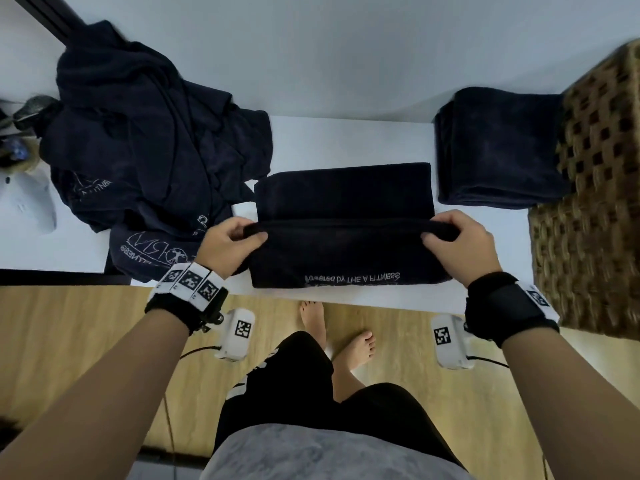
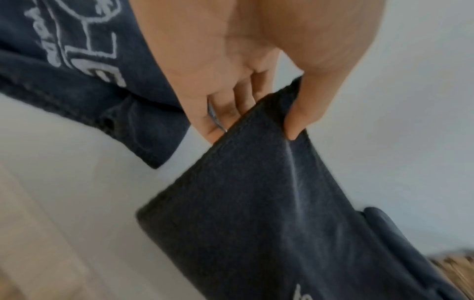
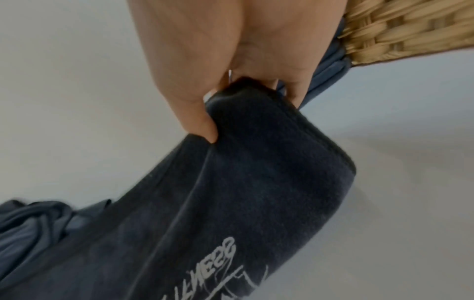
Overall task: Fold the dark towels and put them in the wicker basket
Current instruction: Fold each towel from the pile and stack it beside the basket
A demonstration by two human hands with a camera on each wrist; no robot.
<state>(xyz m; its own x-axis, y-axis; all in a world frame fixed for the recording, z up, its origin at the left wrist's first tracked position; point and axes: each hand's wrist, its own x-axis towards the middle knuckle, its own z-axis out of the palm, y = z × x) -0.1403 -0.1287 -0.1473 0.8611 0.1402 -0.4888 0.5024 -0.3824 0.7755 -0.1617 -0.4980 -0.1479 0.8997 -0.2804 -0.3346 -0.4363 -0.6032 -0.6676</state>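
While you stand barefoot at a white table [image 1: 346,133], both of your hands hold the same dark navy terry towel with white printed lettering [image 1: 346,251], which lies half folded on the table's near edge, straight in front of you. Your left hand [image 1: 230,245] pinches the towel's raised fold at its left end, thumb on top and fingers [image 2: 231,109] tucked beneath. Your right hand [image 1: 459,242] pinches the same fold at its right end, thumb pressed into the cloth and fingers curled behind it. Between the two hands the fold runs as a straight ridge across the towel.

To your left sits a crumpled heap of dark navy towels with white logos [image 1: 145,147], its edge just beside your left hand. To your right, a neatly folded dark towel stack [image 1: 498,150] rests on the table, touching the tall brown woven wicker basket [image 1: 599,188] at the far right.
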